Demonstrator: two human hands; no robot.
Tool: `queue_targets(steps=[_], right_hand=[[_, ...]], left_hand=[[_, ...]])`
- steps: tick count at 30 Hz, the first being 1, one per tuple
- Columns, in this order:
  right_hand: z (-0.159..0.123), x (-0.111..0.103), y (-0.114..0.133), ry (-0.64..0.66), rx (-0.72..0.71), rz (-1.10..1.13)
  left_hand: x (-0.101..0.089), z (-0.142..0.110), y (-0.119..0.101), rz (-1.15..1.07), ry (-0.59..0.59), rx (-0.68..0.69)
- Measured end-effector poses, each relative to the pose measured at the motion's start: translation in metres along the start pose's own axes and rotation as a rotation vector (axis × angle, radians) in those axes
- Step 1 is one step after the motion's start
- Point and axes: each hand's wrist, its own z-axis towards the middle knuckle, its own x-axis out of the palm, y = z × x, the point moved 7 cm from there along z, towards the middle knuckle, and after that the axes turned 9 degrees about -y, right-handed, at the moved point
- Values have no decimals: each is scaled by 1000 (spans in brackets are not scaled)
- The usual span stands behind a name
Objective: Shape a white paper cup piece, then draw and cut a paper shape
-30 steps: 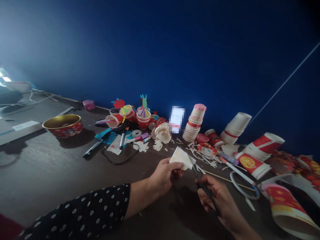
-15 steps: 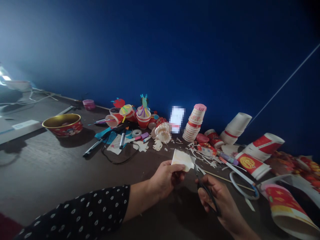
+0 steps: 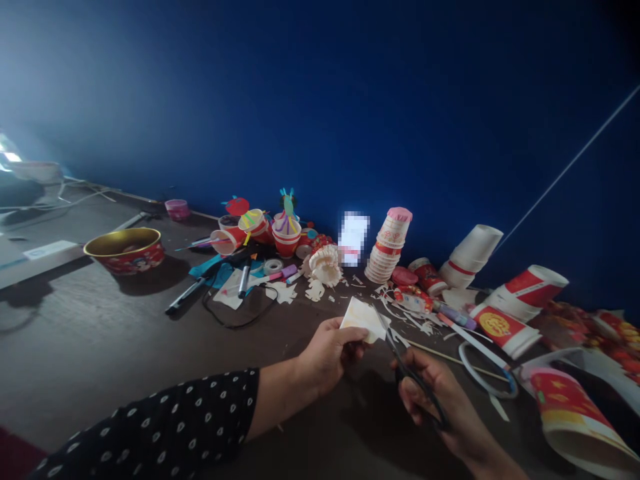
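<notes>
Pinched between thumb and fingers of my left hand [image 3: 330,357] is a small piece of white paper [image 3: 361,319] with a faint yellowish tint. My right hand [image 3: 433,393] is closed round the dark handles of a pair of scissors [image 3: 423,383]. The scissors' blades lie along the paper's right edge, pointing up and away from me. Both hands are held low over the dark table [image 3: 165,353]. White paper scraps [image 3: 420,323] lie scattered just beyond the scissors.
A tall stack of paper cups [image 3: 387,250] and a glowing, pixelated screen [image 3: 353,240] stand at the back. More cups [image 3: 530,293] lie to the right, beside a white cable loop [image 3: 487,373]. At the left are a gold-rimmed bowl [image 3: 125,253], markers [image 3: 244,280] and a tape roll [image 3: 273,267].
The paper has shifted slightly left and tilted in my left hand. The scissors have turned a little, their blades now slanting more to the left along the paper's edge.
</notes>
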Motion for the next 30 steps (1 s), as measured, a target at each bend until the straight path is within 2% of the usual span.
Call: queue_targets(steps=[5, 14, 21, 30], right_hand=[[2, 0, -3, 44, -5, -12], [3, -3, -5, 39, -25, -30], [3, -4, -6, 62, -27, -34], [2, -2, -4, 16, 3, -15]], left_hand=[[-1, 0, -2, 30, -7, 15], [-2, 1, -4, 61, -17, 57], [0, 1, -5, 67, 28, 62], [-1, 1, 0, 39, 38, 42]])
